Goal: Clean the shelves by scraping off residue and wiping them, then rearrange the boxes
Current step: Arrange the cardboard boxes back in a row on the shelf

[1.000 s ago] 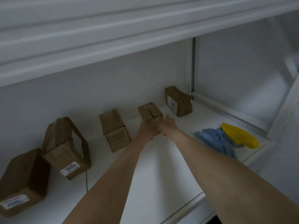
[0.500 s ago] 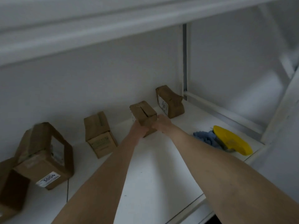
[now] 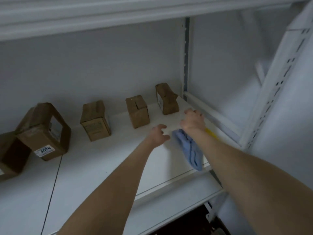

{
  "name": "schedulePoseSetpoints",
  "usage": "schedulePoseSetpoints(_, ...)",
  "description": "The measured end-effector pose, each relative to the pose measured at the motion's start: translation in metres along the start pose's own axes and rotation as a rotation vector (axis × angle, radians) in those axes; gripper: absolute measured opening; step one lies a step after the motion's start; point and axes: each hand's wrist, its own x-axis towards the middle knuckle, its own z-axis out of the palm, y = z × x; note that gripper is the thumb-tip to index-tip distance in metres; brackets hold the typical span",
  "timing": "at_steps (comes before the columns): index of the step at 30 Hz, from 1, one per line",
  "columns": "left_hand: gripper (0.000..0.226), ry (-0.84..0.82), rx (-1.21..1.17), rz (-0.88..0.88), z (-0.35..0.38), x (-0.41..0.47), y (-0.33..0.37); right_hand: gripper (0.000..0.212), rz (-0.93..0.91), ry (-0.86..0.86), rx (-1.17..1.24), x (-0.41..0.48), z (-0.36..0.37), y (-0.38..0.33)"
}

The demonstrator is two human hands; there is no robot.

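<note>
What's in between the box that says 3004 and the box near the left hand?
Another brown box, standing on the shelf apart from both, seen in the head view.

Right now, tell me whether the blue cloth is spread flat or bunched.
Bunched: the blue cloth lies in narrow lengthwise folds by the right hand. Whether it's gripped, cannot tell.

I see a plain pale back wall (image 3: 101,65) across the upper left and centre of the frame. A grey upright strip (image 3: 186,56) with small holes runs down it, right of centre. A white slotted post (image 3: 277,92) slants along the right side (slots all down its length). A dark gap (image 3: 186,223) shows at the bottom right.
</note>
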Motion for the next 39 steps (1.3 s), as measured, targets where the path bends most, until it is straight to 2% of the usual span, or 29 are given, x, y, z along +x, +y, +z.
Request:
schedulePoseSetpoints(2,0.055,0.006,0.201,0.143,0.034,-0.003,0.018,0.051,0.054,0.014,-0.082,-0.002,-0.017,0.025)
schedulePoseSetpoints(5,0.071,-0.021,0.334,0.230,0.078,-0.004,0.038,0.071,0.116,-0.187,-0.137,-0.007,-0.028,0.059)
schedulePoseSetpoints(7,0.064,-0.074,0.413,0.187,0.102,0.001,0.040,0.080,0.111,-0.338,-0.174,-0.012,-0.022,0.078)
schedulePoseSetpoints(9,0.053,-0.106,0.535,0.135,0.117,0.008,0.031,0.079,0.077,-0.376,-0.183,-0.016,-0.016,0.089)
schedulePoseSetpoints(11,0.050,-0.124,0.559,0.086,0.120,0.011,0.023,0.065,0.034,-0.306,-0.169,-0.015,-0.012,0.097)
schedulePoseSetpoints(14,0.071,-0.087,0.563,0.034,0.103,0.010,0.014,0.040,-0.016,-0.142,-0.160,-0.011,-0.007,0.097)
schedulePoseSetpoints(18,0.064,0.178,0.412,-0.101,0.045,0.005,-0.021,0.055,0.083,-0.193,-0.229,-0.013,-0.002,0.076)
schedulePoseSetpoints(20,0.059,0.240,0.369,-0.249,0.020,0.004,-0.043,0.058,0.007,-0.076,-0.299,-0.014,0.001,0.063)
schedulePoseSetpoints(21,0.054,0.228,0.365,-0.320,0.011,0.004,-0.052,0.057,-0.075,-0.010,-0.295,-0.014,0.003,0.056)
schedulePoseSetpoints(23,0.051,0.073,0.434,-0.385,0.002,0.004,-0.064,0.055,-0.223,0.040,-0.244,-0.016,0.011,0.042)
schedulePoseSetpoints(25,0.050,-0.076,0.529,-0.297,0.004,0.004,-0.058,0.055,-0.291,0.032,-0.212,-0.019,0.019,0.030)
schedulePoseSetpoints(28,0.047,-0.236,0.606,-0.066,0.030,-0.006,-0.028,0.052,-0.312,0.004,-0.196,-0.026,0.032,0.023)
schedulePoseSetpoints(30,0.047,-0.247,0.534,-0.021,0.052,-0.012,-0.013,0.046,-0.304,-0.016,-0.187,-0.030,0.039,0.020)
schedulePoseSetpoints(32,0.033,-0.233,0.521,0.003,0.063,-0.018,-0.005,0.043,-0.293,-0.038,-0.173,-0.034,0.042,0.018)
schedulePoseSetpoints(34,0.031,-0.233,0.479,0.035,0.065,-0.023,-0.008,0.042,-0.300,-0.049,-0.167,-0.038,0.044,0.013)
schedulePoseSetpoints(36,0.036,-0.170,0.379,0.082,0.055,-0.036,-0.013,0.043,-0.314,-0.049,-0.159,-0.040,0.044,0.006)
schedulePoseSetpoints(39,0.036,0.162,0.215,0.035,0.025,-0.047,-0.037,0.045,-0.329,-0.057,-0.151,-0.043,0.042,-0.009)
